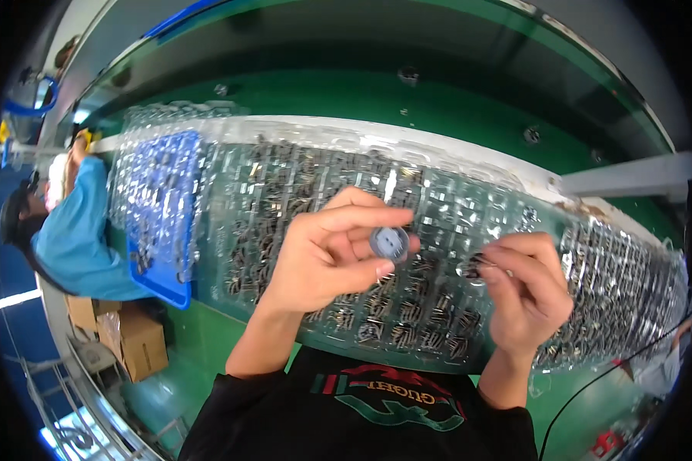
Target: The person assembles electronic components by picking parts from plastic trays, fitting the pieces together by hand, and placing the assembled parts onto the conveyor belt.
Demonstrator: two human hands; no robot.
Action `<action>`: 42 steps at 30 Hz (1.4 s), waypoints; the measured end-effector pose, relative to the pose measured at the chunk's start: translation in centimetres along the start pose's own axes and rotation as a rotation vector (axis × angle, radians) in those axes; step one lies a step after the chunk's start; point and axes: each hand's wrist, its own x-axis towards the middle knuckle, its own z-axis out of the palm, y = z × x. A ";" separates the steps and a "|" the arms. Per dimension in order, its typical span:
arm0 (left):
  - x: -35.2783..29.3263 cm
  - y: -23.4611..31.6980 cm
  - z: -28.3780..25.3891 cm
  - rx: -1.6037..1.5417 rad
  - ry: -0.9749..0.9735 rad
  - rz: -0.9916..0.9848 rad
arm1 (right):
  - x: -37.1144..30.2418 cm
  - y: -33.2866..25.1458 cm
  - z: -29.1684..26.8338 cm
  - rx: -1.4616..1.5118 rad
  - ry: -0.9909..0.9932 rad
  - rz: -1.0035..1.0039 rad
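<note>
My left hand (315, 250) is raised over the trays, its thumb and fingers closed around a small round grey part (390, 243). The part's flat face, with two short dark marks, is turned up. To the right, my right hand (529, 296) pinches a small dark, shiny metal piece (473, 267) between thumb and fingertips; its exact kind is too small to tell. The hands are apart. Below them lies a clear plastic compartment tray (346, 342) filled with rows of small metal parts. Some compartments near the right hand, toward the far side, look less full.
More filled clear trays (615, 300) stretch to the right. At left, clear trays overlap a blue tray (178, 296). A green belt (469, 100) carrying a few round parts runs beyond a white ledge (315, 129). A co-worker in blue (81, 230) sits left, near cardboard boxes (140, 346).
</note>
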 end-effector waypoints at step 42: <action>14.5 -1.0 1.2 0.610 0.095 -0.128 | -2.8 9.1 -7.1 -0.884 0.155 0.259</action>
